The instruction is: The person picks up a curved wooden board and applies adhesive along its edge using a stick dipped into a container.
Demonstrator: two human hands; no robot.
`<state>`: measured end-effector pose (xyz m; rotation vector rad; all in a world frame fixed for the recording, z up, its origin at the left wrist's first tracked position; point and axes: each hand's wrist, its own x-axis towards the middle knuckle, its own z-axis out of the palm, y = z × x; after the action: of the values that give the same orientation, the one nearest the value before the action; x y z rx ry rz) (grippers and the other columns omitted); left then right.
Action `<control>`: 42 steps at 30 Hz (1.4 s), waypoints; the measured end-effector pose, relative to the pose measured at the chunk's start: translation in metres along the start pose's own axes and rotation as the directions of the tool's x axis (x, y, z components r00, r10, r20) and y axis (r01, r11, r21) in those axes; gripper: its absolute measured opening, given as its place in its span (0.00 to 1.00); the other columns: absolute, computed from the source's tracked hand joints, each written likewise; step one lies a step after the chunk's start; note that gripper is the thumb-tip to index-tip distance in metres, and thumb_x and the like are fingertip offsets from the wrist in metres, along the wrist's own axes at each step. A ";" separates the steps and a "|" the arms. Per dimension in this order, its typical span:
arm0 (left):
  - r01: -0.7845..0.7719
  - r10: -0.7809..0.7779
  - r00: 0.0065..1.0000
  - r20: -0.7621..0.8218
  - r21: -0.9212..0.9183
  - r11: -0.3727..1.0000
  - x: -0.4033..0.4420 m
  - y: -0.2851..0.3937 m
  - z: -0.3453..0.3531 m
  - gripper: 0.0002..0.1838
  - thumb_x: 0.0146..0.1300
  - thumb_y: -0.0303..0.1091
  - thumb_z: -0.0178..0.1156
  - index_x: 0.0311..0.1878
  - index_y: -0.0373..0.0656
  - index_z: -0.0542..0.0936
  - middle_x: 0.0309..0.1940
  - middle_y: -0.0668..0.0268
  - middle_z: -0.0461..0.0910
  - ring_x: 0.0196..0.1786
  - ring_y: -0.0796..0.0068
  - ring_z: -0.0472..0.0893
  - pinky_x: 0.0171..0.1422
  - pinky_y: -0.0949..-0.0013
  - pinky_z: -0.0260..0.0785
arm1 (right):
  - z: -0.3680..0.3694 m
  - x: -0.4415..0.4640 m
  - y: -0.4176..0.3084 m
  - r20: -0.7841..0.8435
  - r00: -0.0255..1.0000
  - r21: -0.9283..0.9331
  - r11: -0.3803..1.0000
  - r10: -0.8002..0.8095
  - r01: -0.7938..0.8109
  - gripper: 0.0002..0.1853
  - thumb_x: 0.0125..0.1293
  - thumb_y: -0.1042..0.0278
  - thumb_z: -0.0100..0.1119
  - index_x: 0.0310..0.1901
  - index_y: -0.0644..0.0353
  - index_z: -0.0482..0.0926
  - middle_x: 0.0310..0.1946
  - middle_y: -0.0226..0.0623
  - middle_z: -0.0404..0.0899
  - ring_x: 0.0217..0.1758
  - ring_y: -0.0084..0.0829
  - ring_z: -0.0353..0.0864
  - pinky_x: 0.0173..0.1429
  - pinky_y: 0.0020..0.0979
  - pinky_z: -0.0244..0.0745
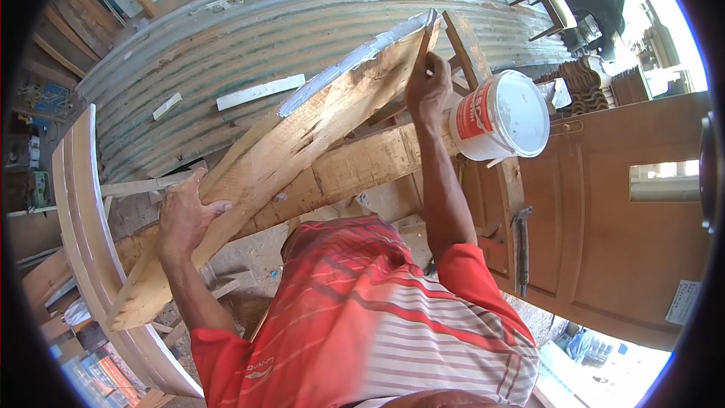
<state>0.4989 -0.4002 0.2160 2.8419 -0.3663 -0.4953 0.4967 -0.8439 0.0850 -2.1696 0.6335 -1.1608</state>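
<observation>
My left hand (pixel 185 215) is closed around the lower left part of a wooden board (pixel 302 132), which it holds tilted on edge. A whitish paste (pixel 355 60) coats the upper part of the board's long edge. At the board's far upper end, my right hand (pixel 428 94) is closed on a thin brown stick (pixel 427 36). The stick's tip meets the end of the pasted edge. Just right of my right hand is a white plastic bucket (pixel 521 115) with a red label. A thick wooden beam (pixel 355 162) runs below the board.
A curved wooden piece (pixel 75 181) stands at the left. Corrugated metal sheets (pixel 189 68) lie behind, with white wood offcuts (pixel 260 92) on them. A hammer (pixel 522 249) hangs right of the beam, beside a brown panelled door (pixel 604 234). A stool (pixel 555 7) is at the far right.
</observation>
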 end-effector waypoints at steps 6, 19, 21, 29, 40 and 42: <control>-0.036 0.037 0.997 -0.063 0.021 0.999 -0.009 -0.004 0.008 0.39 0.53 0.45 0.82 0.66 0.38 0.80 0.49 0.42 0.87 0.54 0.42 0.86 0.61 0.50 0.77 | -0.005 -0.035 -0.054 0.113 0.949 0.142 0.950 -0.296 0.279 0.05 0.75 0.77 0.59 0.49 0.64 0.79 0.44 0.48 0.83 0.43 0.47 0.85 0.51 0.44 0.84; -0.026 0.028 0.995 -0.091 0.032 0.999 -0.073 0.027 0.046 0.28 0.62 0.34 0.76 0.65 0.42 0.79 0.53 0.47 0.86 0.56 0.43 0.85 0.60 0.48 0.74 | -0.178 0.125 -0.074 0.594 0.801 -0.566 0.670 -0.073 0.481 0.12 0.76 0.61 0.56 0.43 0.57 0.85 0.43 0.50 0.86 0.46 0.56 0.86 0.50 0.53 0.78; -0.060 0.066 0.989 -0.135 0.044 0.997 -0.078 0.026 0.054 0.27 0.61 0.31 0.75 0.63 0.42 0.78 0.52 0.49 0.86 0.54 0.44 0.85 0.59 0.48 0.75 | -0.177 0.141 -0.072 0.647 0.760 -0.578 0.611 -0.061 0.541 0.12 0.75 0.61 0.56 0.42 0.58 0.86 0.42 0.51 0.86 0.47 0.55 0.86 0.51 0.53 0.79; -0.024 0.047 0.988 -0.150 0.151 0.988 -0.097 0.030 0.073 0.28 0.57 0.22 0.74 0.61 0.42 0.77 0.53 0.53 0.85 0.57 0.46 0.84 0.60 0.48 0.77 | -0.169 0.167 -0.090 0.824 0.566 -0.520 0.444 0.036 0.729 0.18 0.75 0.55 0.59 0.38 0.63 0.86 0.36 0.53 0.87 0.42 0.54 0.88 0.53 0.51 0.80; -0.016 0.038 0.984 -0.174 0.125 0.992 -0.100 0.031 0.077 0.28 0.57 0.22 0.72 0.62 0.41 0.77 0.53 0.52 0.85 0.57 0.45 0.84 0.61 0.46 0.75 | -0.150 0.087 -0.131 0.947 0.308 -0.117 0.794 -0.092 0.596 0.17 0.76 0.57 0.62 0.34 0.64 0.84 0.31 0.49 0.84 0.34 0.49 0.85 0.43 0.47 0.78; -0.012 0.031 0.983 -0.182 0.106 0.994 -0.098 0.031 0.077 0.28 0.57 0.25 0.75 0.62 0.42 0.78 0.53 0.51 0.85 0.58 0.44 0.83 0.61 0.47 0.74 | -0.150 0.076 -0.137 0.947 0.283 -0.020 0.853 -0.150 0.522 0.16 0.76 0.59 0.64 0.36 0.65 0.84 0.32 0.49 0.84 0.35 0.49 0.85 0.43 0.46 0.77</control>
<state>0.3758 -0.4161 0.1837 2.9498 -0.3979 -0.2124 0.4254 -0.8366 0.2893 -2.8472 -0.2357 0.2616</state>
